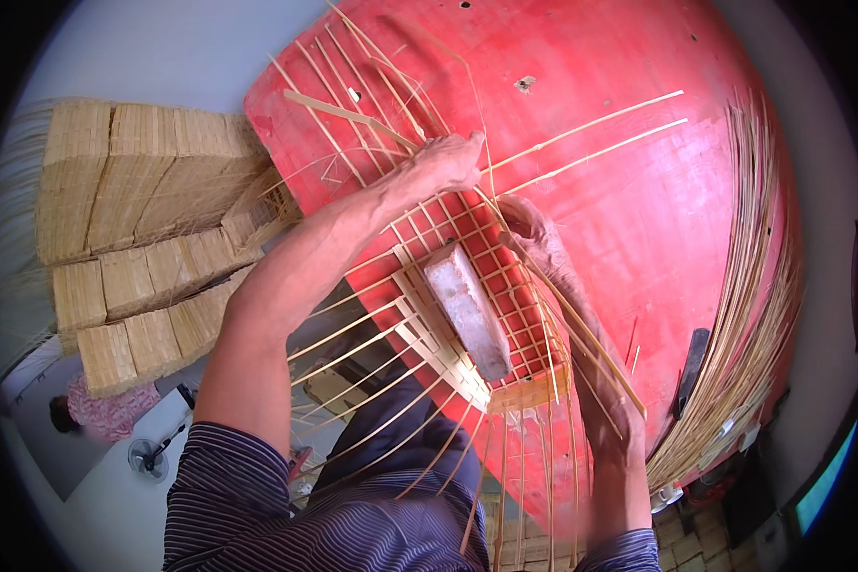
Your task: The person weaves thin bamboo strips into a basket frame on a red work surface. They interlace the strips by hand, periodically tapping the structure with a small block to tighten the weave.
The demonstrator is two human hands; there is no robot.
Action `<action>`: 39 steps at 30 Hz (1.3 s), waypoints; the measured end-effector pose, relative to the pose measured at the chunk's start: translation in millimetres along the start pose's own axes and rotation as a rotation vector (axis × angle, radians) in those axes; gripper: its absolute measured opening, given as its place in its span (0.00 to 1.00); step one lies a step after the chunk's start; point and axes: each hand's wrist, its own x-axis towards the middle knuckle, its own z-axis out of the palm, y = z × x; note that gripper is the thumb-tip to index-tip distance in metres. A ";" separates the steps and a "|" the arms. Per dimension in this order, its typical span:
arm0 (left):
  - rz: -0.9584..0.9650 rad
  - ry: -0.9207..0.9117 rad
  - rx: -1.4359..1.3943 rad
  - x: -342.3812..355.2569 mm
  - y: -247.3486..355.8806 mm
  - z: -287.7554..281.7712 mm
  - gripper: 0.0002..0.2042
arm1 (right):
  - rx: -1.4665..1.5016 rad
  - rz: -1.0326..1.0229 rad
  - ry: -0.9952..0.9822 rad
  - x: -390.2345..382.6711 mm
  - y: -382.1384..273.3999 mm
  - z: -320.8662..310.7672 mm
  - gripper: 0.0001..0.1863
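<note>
**Lattice crossed in the middle, ends loose around it**

From where I stand, the red tabletop [629,210] spreads beneath and beyond both hands. Well to the left of the hands rise stacks of pale bundled slats [148,191]; well to their right lies a long sheaf of thin strips [715,410], apparently ample stock.

The woven lattice [528,316] sits on the tabletop just below the hands, toward the body. I judge its middle to be done: strips cross in a regular grid, with wider pale slats [439,357] along the side below the left hand. A stone-like block [467,310] rests on it. The edges look unfinished, since long ends stick out toward the body, to the left, and past the hands.

The left hand [448,162] bends over the lattice's far edge; the right hand [534,234] is curled just beside it, a long strip [591,334] running from its fingers along the forearm.

The left fingertips are hidden, so I can't tell what they hold, nor whether the right grips that strip. The block covers part of the weave, and the sheaf's ends are hard to make out.
</note>
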 end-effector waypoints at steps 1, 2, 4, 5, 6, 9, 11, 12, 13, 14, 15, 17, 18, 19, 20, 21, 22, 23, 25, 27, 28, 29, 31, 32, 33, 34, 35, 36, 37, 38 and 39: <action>-0.017 0.015 -0.102 6.3 -1.2 -1.2 0.29 | -0.053 -0.006 -0.013 -0.1 -4.8 -2.1 0.30; -0.038 0.030 -0.204 12.0 -1.8 -0.9 0.30 | -0.085 -0.007 -0.045 0.7 -9.5 -4.2 0.30; 0.003 0.104 -0.563 17.5 12.3 -3.1 0.31 | -0.176 0.001 -0.085 -3.2 -21.1 -18.4 0.30; -0.018 0.163 -0.754 28.8 15.0 5.2 0.30 | -0.156 0.012 -0.114 -3.5 -21.2 -26.4 0.30; -0.061 0.236 -0.930 43.0 4.6 19.1 0.29 | -0.122 0.007 -0.161 3.3 -17.7 -28.2 0.30; -0.151 0.345 -1.355 45.2 11.3 28.8 0.20 | 0.183 0.169 -0.024 13.8 9.1 -34.6 0.24; -0.232 0.369 -1.347 33.4 8.0 30.3 0.18 | 0.543 0.476 0.203 27.8 15.9 -25.4 0.20; -0.193 0.330 -1.408 38.6 4.5 30.4 0.20 | 0.557 0.447 0.255 32.2 11.2 -34.4 0.15; -0.120 0.304 -1.422 42.5 1.0 31.5 0.19 | 0.583 0.365 0.299 33.8 7.4 -40.4 0.15; -0.049 0.279 -1.433 45.4 -3.1 32.8 0.18 | 0.608 0.283 0.341 35.3 3.5 -44.8 0.14; 0.010 0.256 -1.437 44.6 -6.9 33.0 0.18 | 0.643 0.205 0.372 38.6 3.1 -45.6 0.13; 0.013 0.235 -1.355 44.2 -16.1 30.0 0.15 | 0.655 0.132 0.383 45.2 4.4 -37.8 0.13; 0.012 0.222 -1.316 43.3 -19.0 28.5 0.14 | 0.633 0.111 0.418 44.1 0.4 -26.5 0.14; 0.037 0.204 -1.248 41.6 -16.2 23.5 0.13 | 0.608 0.086 0.461 41.6 -6.7 -18.6 0.14; 0.064 0.182 -1.176 39.5 -14.2 17.6 0.13 | 0.570 0.096 0.502 41.5 -14.6 -12.0 0.16; 0.105 0.147 -1.107 39.3 -2.8 10.8 0.13 | 0.539 0.088 0.480 41.3 -18.3 -13.5 0.17; 0.142 0.134 -0.992 42.4 10.7 6.8 0.14 | 0.498 0.081 0.482 40.8 -20.4 -23.0 0.19; 0.161 0.091 -1.011 43.0 13.7 5.3 0.16 | 0.460 0.077 0.493 41.6 -21.2 -31.2 0.21; 0.266 -0.046 -1.054 51.1 -12.5 11.5 0.18 | 0.350 0.105 0.416 49.6 -38.4 -18.9 0.26; 0.231 -0.049 -0.990 46.7 -19.9 10.0 0.19 | 0.197 0.222 0.338 68.6 -38.7 -12.4 0.24; 0.323 0.002 -0.921 51.3 -63.0 5.6 0.21 | 0.129 0.119 0.316 82.9 -38.4 -2.3 0.23; 0.325 0.010 -0.864 51.6 -54.7 10.6 0.23 | 0.029 -0.006 0.355 83.3 -24.9 -0.6 0.23; 0.344 0.003 -0.745 39.0 -52.9 -2.2 0.25 | -0.106 -0.221 0.396 92.3 -18.3 9.5 0.23; 0.316 0.031 -0.672 36.4 -35.5 1.7 0.25 | -0.221 -0.152 0.335 84.5 -14.9 1.3 0.26; 0.268 0.101 -0.572 29.3 -29.5 -7.0 0.26 | -0.319 -0.119 0.245 90.7 -23.3 1.4 0.30; 0.268 0.124 -0.583 37.2 -42.6 -3.9 0.26 | -0.286 -0.066 0.275 88.3 -25.5 5.8 0.32; 0.281 0.123 -0.631 58.5 -53.2 22.8 0.26 | -0.271 0.026 0.313 75.2 -18.0 6.7 0.33; 0.223 0.238 -0.632 61.3 -58.7 12.8 0.26 | -0.203 0.087 0.329 80.7 -36.8 11.6 0.35; 0.154 0.169 -0.590 89.1 -114.2 3.7 0.26 | -0.135 0.146 0.339 84.7 -55.3 15.9 0.36; 0.088 0.175 -0.514 83.7 -64.9 19.6 0.25 | -0.178 0.126 0.498 87.9 -13.8 16.8 0.34; 0.062 0.222 -0.477 75.8 -59.4 19.5 0.25 | -0.163 0.105 0.526 87.1 -11.0 21.1 0.32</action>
